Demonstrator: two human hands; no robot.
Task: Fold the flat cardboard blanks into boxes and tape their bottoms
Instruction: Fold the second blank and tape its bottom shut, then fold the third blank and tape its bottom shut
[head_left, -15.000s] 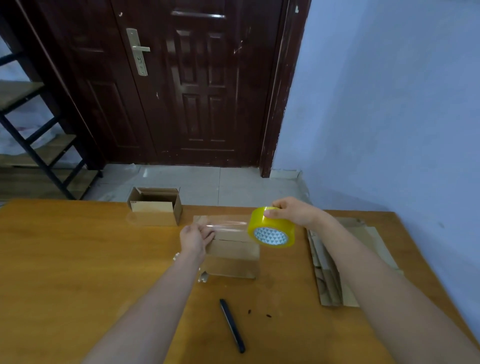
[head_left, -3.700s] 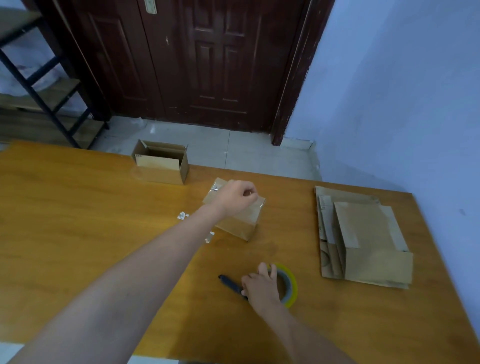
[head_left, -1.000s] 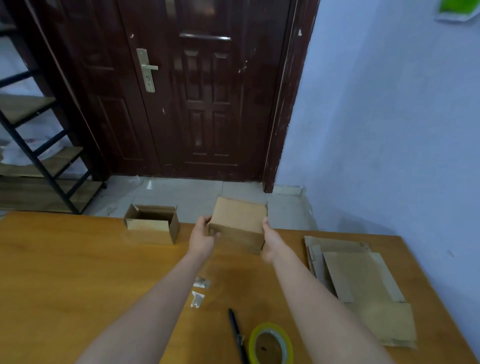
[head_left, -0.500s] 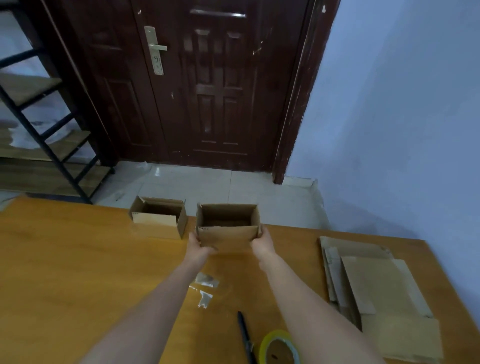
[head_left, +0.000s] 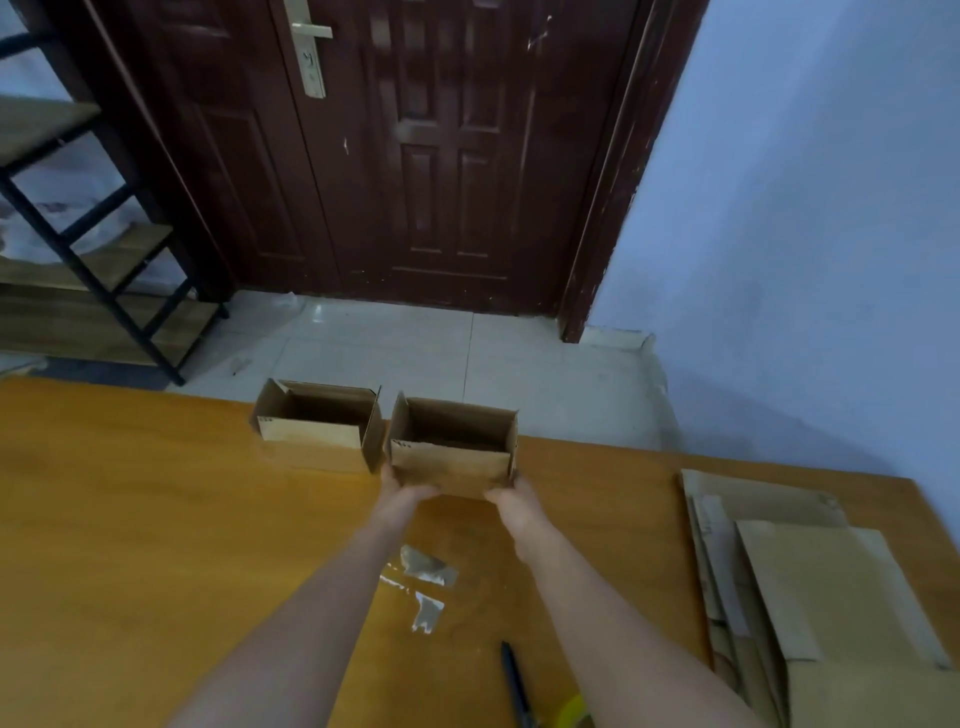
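At the far table edge the open box (head_left: 452, 457) stands upright, just beside the first box (head_left: 317, 423). The left hand (head_left: 400, 491) and right hand (head_left: 511, 499) grip its 2 lower corners. Probably light, thin-walled; the corners seem stiffest.

No readable text, label, brand, number or sign was found anywhere in the frame. Small dark marks were seen at the near left corner of the flap on each open box (head_left: 451, 448) near the centre of the frame, on the second box (head_left: 317, 423) to its left as well, but they were too small and blurred to be read. Faint printed marking was seen on the flat cardboard blanks (head_left: 810, 582) at the lower right of the frame, also too blurred to be made out. Nothing could be read on the door lock plate (head_left: 310, 49) at the top of the frame.
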